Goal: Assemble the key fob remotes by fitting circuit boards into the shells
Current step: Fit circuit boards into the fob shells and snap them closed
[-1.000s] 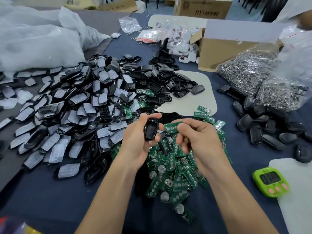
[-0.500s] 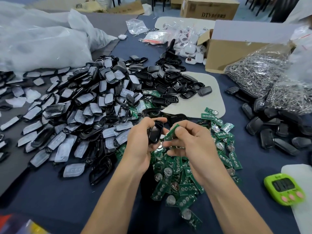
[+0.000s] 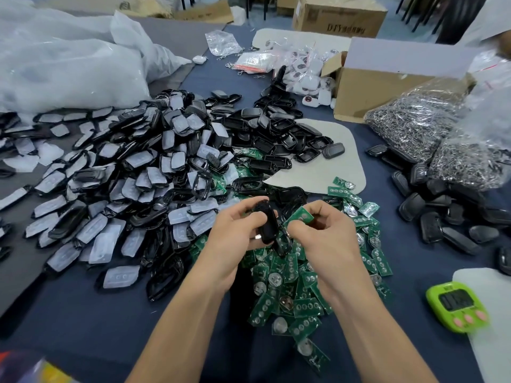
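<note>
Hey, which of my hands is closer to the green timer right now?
Right. The right hand, pinching a circuit board, is up and left of the green timer; the left hand, holding a black shell, lies farther left beyond it.

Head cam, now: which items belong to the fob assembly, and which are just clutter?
In the job:
left hand holding a black shell
right hand pinching a circuit board
board pile
shell pile

Lying about:
green timer
bags of metal rings
cardboard box
white plastic bags
</note>
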`<state>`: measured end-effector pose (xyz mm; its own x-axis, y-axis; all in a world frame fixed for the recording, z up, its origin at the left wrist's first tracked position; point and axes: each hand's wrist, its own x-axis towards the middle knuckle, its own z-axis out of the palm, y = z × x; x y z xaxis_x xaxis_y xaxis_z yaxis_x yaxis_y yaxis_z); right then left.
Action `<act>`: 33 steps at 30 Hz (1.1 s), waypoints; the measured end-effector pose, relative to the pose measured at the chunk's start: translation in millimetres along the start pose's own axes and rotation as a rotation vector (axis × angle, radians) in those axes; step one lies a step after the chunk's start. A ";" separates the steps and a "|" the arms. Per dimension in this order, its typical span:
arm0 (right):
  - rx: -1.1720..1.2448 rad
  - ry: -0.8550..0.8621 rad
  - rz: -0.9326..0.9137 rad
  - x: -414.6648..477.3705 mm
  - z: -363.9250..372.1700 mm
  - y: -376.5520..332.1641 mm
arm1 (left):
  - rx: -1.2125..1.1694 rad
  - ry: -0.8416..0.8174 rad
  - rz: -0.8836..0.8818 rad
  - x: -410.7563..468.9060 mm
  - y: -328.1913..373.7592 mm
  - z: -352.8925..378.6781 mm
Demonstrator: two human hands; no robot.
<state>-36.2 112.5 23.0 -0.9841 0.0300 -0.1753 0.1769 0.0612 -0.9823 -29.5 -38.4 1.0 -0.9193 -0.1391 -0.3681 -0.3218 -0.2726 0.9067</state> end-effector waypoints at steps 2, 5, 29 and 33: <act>-0.026 -0.008 -0.013 0.3 -0.8 -1.4 | -0.031 0.015 -0.020 -1.8 1.2 -0.4; -0.017 -0.024 -0.015 -0.1 -1.2 -2.0 | 0.002 0.097 -0.020 -2.5 -0.7 1.2; -0.202 0.164 -0.127 -19.0 7.3 -3.0 | -0.127 0.162 0.104 -20.9 -9.6 5.2; -0.130 0.147 -0.125 -18.4 3.8 -6.9 | -0.193 0.089 0.082 -26.1 -7.5 1.0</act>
<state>-19.4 107.7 32.7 -0.9868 0.1586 -0.0316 0.0637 0.2017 -0.9774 -3.3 -31.8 4.0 -0.9142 -0.2500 -0.3189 -0.1892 -0.4327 0.8815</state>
